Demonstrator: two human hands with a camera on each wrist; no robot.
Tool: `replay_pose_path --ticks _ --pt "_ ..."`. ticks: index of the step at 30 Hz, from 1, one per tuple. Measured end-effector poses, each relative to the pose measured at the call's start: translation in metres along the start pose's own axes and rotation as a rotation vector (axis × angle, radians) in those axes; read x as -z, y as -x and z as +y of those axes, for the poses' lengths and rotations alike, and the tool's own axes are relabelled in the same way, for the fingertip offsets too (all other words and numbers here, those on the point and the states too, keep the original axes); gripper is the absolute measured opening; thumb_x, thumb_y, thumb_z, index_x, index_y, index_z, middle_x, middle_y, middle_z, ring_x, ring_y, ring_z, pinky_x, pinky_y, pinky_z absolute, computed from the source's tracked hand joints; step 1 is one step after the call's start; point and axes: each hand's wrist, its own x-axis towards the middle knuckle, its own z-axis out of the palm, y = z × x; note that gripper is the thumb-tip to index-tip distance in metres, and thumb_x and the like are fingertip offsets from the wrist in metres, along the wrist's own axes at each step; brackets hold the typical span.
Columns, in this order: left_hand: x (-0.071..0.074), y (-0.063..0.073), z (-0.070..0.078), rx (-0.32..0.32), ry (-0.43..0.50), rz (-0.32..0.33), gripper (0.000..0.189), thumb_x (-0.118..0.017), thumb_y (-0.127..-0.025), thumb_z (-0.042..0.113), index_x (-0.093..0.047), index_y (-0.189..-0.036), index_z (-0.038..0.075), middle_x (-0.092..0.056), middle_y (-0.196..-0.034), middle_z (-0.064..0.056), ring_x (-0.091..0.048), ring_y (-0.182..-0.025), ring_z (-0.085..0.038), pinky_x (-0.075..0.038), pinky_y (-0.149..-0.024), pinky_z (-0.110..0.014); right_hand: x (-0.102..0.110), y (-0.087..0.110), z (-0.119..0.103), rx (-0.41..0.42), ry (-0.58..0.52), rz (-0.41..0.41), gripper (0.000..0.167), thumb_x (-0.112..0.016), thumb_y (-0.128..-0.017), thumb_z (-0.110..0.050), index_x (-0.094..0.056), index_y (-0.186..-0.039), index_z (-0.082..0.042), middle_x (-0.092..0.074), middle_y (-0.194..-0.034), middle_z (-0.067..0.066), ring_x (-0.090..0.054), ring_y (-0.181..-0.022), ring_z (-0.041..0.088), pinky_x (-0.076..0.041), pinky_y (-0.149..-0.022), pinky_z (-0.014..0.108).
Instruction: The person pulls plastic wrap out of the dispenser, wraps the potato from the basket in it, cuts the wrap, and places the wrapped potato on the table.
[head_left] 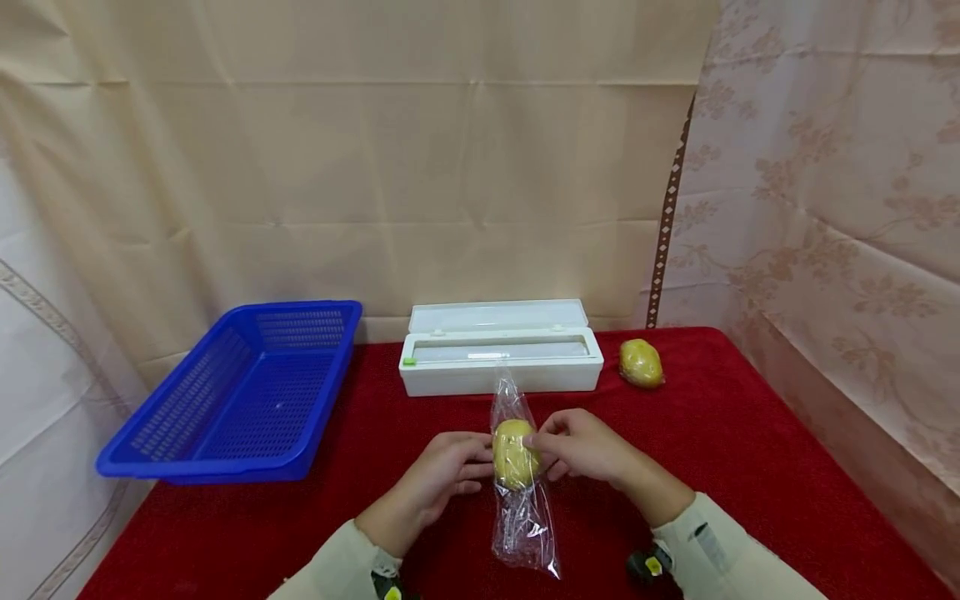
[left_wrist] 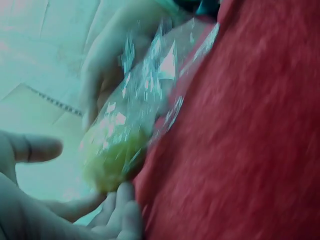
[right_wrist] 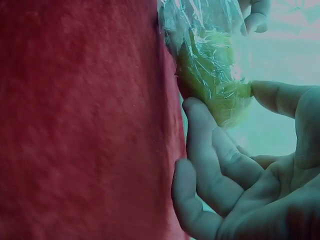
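A yellow potato (head_left: 514, 457) lies in clear plastic film (head_left: 525, 530), whose loose ends stretch toward the dispenser and toward me. My right hand (head_left: 582, 448) holds the potato's right side, its thumb (right_wrist: 280, 96) on the wrapped surface and fingers lower down by the cloth. At the opposite side is my left hand (head_left: 444, 477), fairly straight fingers touching the potato low down, thumb (left_wrist: 42, 149) standing apart from it in the left wrist view. Behind them stands a white cling film dispenser (head_left: 501, 380), lid raised, with a roll inside.
A second film-wrapped potato (head_left: 641, 363) sits right of the dispenser. At the left stands a blue perforated basket (head_left: 300, 467) with nothing in it. Red cloth (head_left: 720, 467) covers the table, and a beige curtain (head_left: 375, 167) hangs behind.
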Motion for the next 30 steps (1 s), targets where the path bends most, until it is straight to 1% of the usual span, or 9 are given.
replay_pose_path --ticks 4,9,17,21,23,24,26,28,30 --pt "0.010 -0.006 0.000 0.024 -0.026 -0.067 0.045 -0.061 -0.095 0.018 -0.061 -0.133 -0.007 -0.073 -0.107 -0.007 -0.072 -0.092 -0.015 -0.056 -0.077 -0.029 -0.004 0.001 0.005 -0.053 -0.065 -0.008 0.037 -0.068 -0.098 -0.032 -0.064 -0.108 0.004 -0.073 -0.082 0.014 -0.071 -0.062 0.020 -0.061 -0.061 0.035" --pt "0.018 -0.010 -0.003 0.046 -0.020 -0.104 0.043 -0.060 -0.098 0.020 -0.061 -0.130 -0.009 -0.072 -0.102 -0.006 -0.073 -0.091 -0.017 -0.056 -0.077 -0.030 -0.008 0.000 0.012 -0.071 -0.099 -0.031 0.036 -0.067 -0.099 -0.033 -0.065 -0.106 0.002 -0.073 -0.083 0.014 -0.068 -0.059 0.016 -0.060 -0.060 0.033" --pt "0.018 -0.011 -0.006 0.064 -0.073 -0.102 0.040 -0.060 -0.100 0.022 -0.065 -0.127 -0.008 -0.074 -0.104 -0.008 -0.074 -0.092 -0.017 -0.059 -0.076 -0.029 -0.009 0.000 0.017 -0.097 -0.104 -0.017 0.039 -0.068 -0.098 -0.036 -0.066 -0.106 0.002 -0.072 -0.084 0.013 -0.065 -0.054 0.016 -0.058 -0.055 0.032" --pt "0.017 -0.010 -0.004 0.044 -0.125 -0.088 0.040 -0.058 -0.102 0.018 -0.063 -0.130 -0.010 -0.075 -0.108 -0.011 -0.074 -0.094 -0.019 -0.060 -0.075 -0.030 -0.008 0.000 0.017 -0.083 -0.091 -0.012 0.039 -0.068 -0.099 -0.035 -0.065 -0.107 0.003 -0.072 -0.085 0.014 -0.065 -0.054 0.016 -0.059 -0.055 0.032" --pt "0.016 -0.008 -0.002 0.013 -0.200 -0.069 0.043 -0.059 -0.100 0.017 -0.059 -0.133 -0.010 -0.075 -0.111 -0.012 -0.074 -0.097 -0.021 -0.060 -0.075 -0.033 -0.008 0.001 0.016 -0.072 -0.079 -0.010 0.040 -0.068 -0.099 -0.035 -0.064 -0.109 0.003 -0.072 -0.085 0.014 -0.065 -0.054 0.017 -0.059 -0.055 0.033" --pt "0.015 -0.007 -0.002 -0.017 -0.255 -0.053 0.043 -0.061 -0.099 0.016 -0.058 -0.134 -0.010 -0.074 -0.112 -0.012 -0.073 -0.098 -0.022 -0.059 -0.076 -0.033 -0.008 0.002 0.015 -0.067 -0.070 -0.007 0.040 -0.067 -0.099 -0.035 -0.063 -0.110 0.004 -0.072 -0.085 0.015 -0.066 -0.054 0.017 -0.059 -0.056 0.034" --pt "0.014 -0.004 -0.001 -0.082 -0.404 -0.015 0.045 -0.064 -0.095 0.015 -0.057 -0.134 -0.006 -0.072 -0.115 -0.012 -0.070 -0.101 -0.023 -0.057 -0.079 -0.036 -0.007 0.003 0.014 -0.045 -0.046 0.001 0.040 -0.068 -0.099 -0.035 -0.061 -0.111 0.003 -0.071 -0.084 0.015 -0.066 -0.055 0.019 -0.060 -0.056 0.036" --pt "0.014 -0.002 -0.001 -0.182 -0.574 0.006 0.044 -0.065 -0.091 0.012 -0.058 -0.132 -0.001 -0.068 -0.116 -0.011 -0.067 -0.102 -0.023 -0.056 -0.082 -0.037 -0.005 0.004 0.012 0.010 0.015 0.006 0.037 -0.069 -0.099 -0.033 -0.060 -0.111 0.001 -0.070 -0.086 0.014 -0.067 -0.058 0.021 -0.060 -0.058 0.037" --pt "0.015 -0.001 -0.001 -0.306 -0.756 0.007 0.041 -0.067 -0.088 0.008 -0.060 -0.128 0.005 -0.065 -0.117 -0.007 -0.064 -0.104 -0.020 -0.055 -0.087 -0.038 -0.002 0.005 0.011 0.096 0.115 0.011 0.028 -0.070 -0.097 -0.026 -0.060 -0.109 -0.002 -0.069 -0.086 0.011 -0.068 -0.066 0.020 -0.059 -0.063 0.035"
